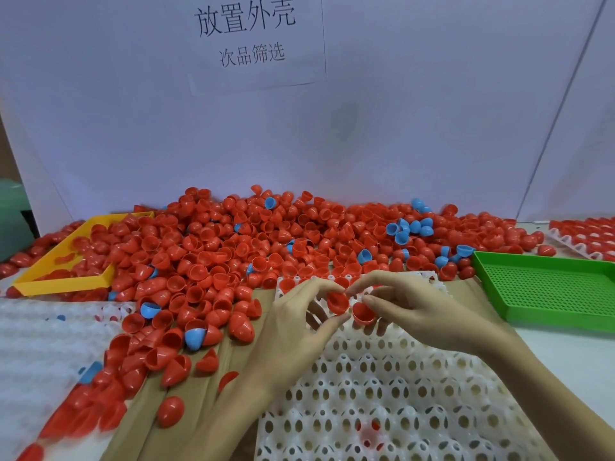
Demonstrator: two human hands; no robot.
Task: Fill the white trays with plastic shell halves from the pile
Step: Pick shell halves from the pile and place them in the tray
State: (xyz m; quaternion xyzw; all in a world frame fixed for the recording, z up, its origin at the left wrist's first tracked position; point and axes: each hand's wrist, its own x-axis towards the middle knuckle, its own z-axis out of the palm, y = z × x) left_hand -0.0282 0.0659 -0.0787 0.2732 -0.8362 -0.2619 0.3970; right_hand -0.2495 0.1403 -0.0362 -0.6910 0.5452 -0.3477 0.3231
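Note:
A big pile of red shell halves [233, 241], with a few blue ones mixed in, spreads across the back and left of the table. A white tray [392, 387] with rows of oval holes lies in front of me. Above its far end, my left hand [296, 327] pinches a red shell half [336, 302] between thumb and fingers. Beside it, my right hand [412, 311] pinches another red shell half [362, 313]. The two shells sit close together, just over the tray's holes. A few red shells stand in the tray's far row.
A yellow tray [63, 281] lies half buried in shells at the left. A green perforated tray [549, 291] sits at the right. Another white tray [585, 241] filled with red shells is at the far right. A white wall with a paper sign [253, 38] rises behind.

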